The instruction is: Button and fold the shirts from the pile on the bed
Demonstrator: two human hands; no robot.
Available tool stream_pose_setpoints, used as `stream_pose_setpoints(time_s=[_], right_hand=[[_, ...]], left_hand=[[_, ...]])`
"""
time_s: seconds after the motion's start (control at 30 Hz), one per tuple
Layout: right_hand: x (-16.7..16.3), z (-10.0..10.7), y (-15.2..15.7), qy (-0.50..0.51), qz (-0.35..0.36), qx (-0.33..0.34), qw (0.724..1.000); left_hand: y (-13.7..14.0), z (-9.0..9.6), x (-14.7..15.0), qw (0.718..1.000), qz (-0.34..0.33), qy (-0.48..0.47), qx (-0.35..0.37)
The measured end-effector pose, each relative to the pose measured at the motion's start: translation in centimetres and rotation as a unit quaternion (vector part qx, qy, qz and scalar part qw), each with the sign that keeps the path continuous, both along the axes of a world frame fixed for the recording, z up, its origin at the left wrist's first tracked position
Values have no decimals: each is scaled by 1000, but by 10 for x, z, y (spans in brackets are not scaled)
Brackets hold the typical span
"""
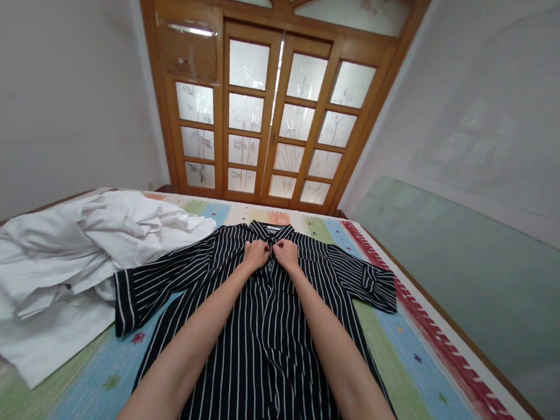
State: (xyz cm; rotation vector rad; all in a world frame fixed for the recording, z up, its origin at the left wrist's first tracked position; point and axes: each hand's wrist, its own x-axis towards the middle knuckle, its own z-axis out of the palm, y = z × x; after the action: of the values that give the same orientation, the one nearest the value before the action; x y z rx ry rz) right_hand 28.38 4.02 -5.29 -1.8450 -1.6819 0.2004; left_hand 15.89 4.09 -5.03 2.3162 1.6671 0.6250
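Note:
A black shirt with white stripes point(247, 335) lies face up, its collar at the far end and its sleeves spread to both sides. My left hand point(256, 254) is closed on the front placket just below the collar. Close beside it, my right hand point(286, 254) pinches the other edge of the same placket. Fingertips of both hands almost meet at the shirt's centre line. Any button between them is too small to make out.
Left of the shirt is a heap of white cloth point(90, 241), close to the left cuff. Beneath everything spreads a colourful striped mat point(395, 352). Wooden glass-paned doors point(271, 120) stand at the back, and a pale green panel point(472, 268) is along the right wall.

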Motion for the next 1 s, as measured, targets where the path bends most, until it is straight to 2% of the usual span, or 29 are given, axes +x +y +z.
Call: stream_pose_setpoints(time_s=[0.17,0.47,0.63,1.0], right_hand=[[3,-6,3,64,48,26,996],[13,-25,5,233,61,41,970],[17,-30,6,254,96,48,961],[19,-36,9,268,111,56,955]], left_hand=[[7,-2,5,999,4,-43,-10],[18,-15,9,983,19,-183,-19],[19,-21,4,968,11,-248,-27],[20,-27,3,940,-1,-340,-33]])
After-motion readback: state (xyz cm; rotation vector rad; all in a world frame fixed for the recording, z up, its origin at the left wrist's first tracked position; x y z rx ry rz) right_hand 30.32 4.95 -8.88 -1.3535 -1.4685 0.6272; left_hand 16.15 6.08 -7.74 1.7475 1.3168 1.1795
